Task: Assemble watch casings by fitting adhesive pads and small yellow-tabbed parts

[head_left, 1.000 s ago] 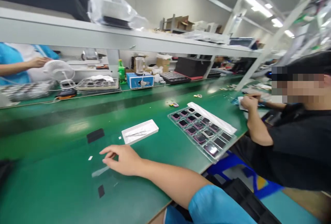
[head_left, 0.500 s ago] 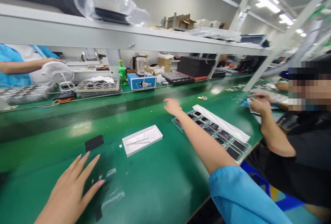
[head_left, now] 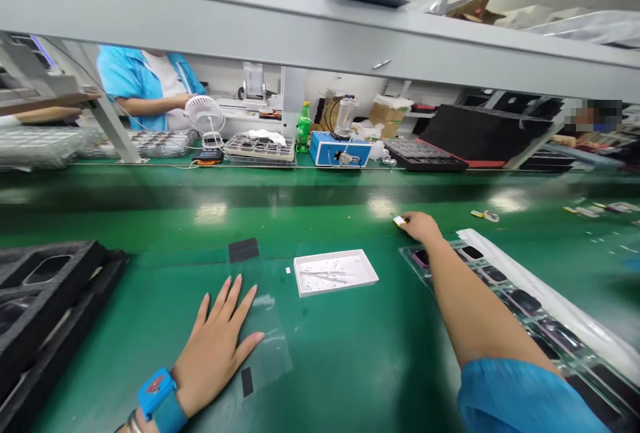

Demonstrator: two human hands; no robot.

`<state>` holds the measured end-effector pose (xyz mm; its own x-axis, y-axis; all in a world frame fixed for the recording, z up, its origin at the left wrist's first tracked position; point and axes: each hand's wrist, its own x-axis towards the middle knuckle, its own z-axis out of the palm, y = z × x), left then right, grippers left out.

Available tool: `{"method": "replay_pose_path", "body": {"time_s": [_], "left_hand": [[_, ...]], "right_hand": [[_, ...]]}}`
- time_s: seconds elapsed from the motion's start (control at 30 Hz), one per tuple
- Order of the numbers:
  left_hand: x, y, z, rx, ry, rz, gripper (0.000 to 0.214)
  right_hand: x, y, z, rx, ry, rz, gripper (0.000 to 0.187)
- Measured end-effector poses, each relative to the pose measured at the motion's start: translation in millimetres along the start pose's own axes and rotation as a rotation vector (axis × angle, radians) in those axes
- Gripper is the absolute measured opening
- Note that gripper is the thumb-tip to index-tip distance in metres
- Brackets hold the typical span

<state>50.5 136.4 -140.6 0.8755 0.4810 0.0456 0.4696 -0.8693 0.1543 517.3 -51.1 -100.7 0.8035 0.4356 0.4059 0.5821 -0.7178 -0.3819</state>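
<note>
- Currently logged, left hand [head_left: 215,353]: released, lying flat with fingers spread at 7 o'clock, on a clear plastic film [head_left: 267,340] on the green desk [head_left: 360,360].
- Right hand [head_left: 420,228]: reaching to 1 o'clock, with its fingertips closed on a small white piece [head_left: 399,220]; the piece is held just beyond the near corner of a clear blister tray [head_left: 530,313].
- Blister tray: at 3 to 4 o'clock, under the right forearm, holding dark glossy panels in rows, with a long white strip [head_left: 543,296] along its far edge.
- Black rectangular tabs: one [head_left: 243,250] at the film's far end, another [head_left: 247,382] at its near end.
- White tray [head_left: 335,272]: at 12 o'clock, just right of the film, with tweezers [head_left: 325,277] lying inside.
- Black foam tray [head_left: 50,300]: at 9 o'clock, beside the left hand.
- Blue wristband [head_left: 160,400]: on the left wrist.
- Co-worker's hand [head_left: 183,99]: across the desk at 11 o'clock, beside a white fan [head_left: 204,113].
</note>
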Motion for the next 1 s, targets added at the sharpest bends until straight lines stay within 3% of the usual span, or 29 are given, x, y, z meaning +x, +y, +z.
{"method": "replay_pose_path", "body": {"time_s": [0.07, 0.13, 0.23, 0.3, 0.37, 0.43, 0.5, 0.57, 0.7, 0.87, 1.0], "left_hand": [[-2.2, 2.4, -0.3, -0.008, -0.009, -0.009, 0.061], [-4.9, 4.8, -3.6, -0.031, -0.031, -0.008, 0.061], [-8.3, 8.2, -14.9, -0.117, -0.032, 0.016, 0.061], [-9.3, 11.5, -24.8, -0.281, -0.009, -0.003, 0.056], [-9.6, 16.9, -34.3, -0.610, -0.022, -0.063, 0.051], [-9.4, 24.1, -40.9, -1.070, -0.091, -0.140, 0.052], [-8.8, 30.6, -43.4, -1.518, -0.174, -0.210, 0.053], [-7.3, 33.9, -41.9, -1.825, -0.202, -0.247, 0.048], [-2.2, 29.4, -33.6, -2.034, -0.154, -0.281, 0.035], [1.2, 22.8, -29.9, -2.043, -0.161, -0.288, 0.036], [1.3, 23.9, -32.3, -1.996, -0.173, -0.270, 0.046]], "right_hand": [[-2.2, -12.0, -3.8, 0.025, -0.017, 0.025, 0.005], [-6.1, -32.1, -10.2, 0.068, -0.015, 0.036, 0.014], [-24.9, -78.5, -22.8, 0.174, 0.032, -0.015, 0.034], [-53.2, -118.0, -30.5, 0.318, 0.022, -0.080, 0.037], [-93.7, -159.7, -35.4, 0.695, -0.099, -0.166, 0.030], [-139.5, -198.1, -36.6, 0.899, -0.323, -0.235, 0.025], [-180.6, -228.4, -34.0, 0.960, -0.499, -0.321, 0.019], [-209.9, -248.1, -28.1, 0.933, -0.566, -0.438, 0.018], [-234.2, -258.5, -13.2, 0.866, -0.502, -0.515, 0.025], [-239.0, -251.5, -5.1, 0.865, -0.388, -0.469, 0.028], [-239.5, -250.0, -4.9, 0.927, -0.410, -0.379, 0.026]]}}
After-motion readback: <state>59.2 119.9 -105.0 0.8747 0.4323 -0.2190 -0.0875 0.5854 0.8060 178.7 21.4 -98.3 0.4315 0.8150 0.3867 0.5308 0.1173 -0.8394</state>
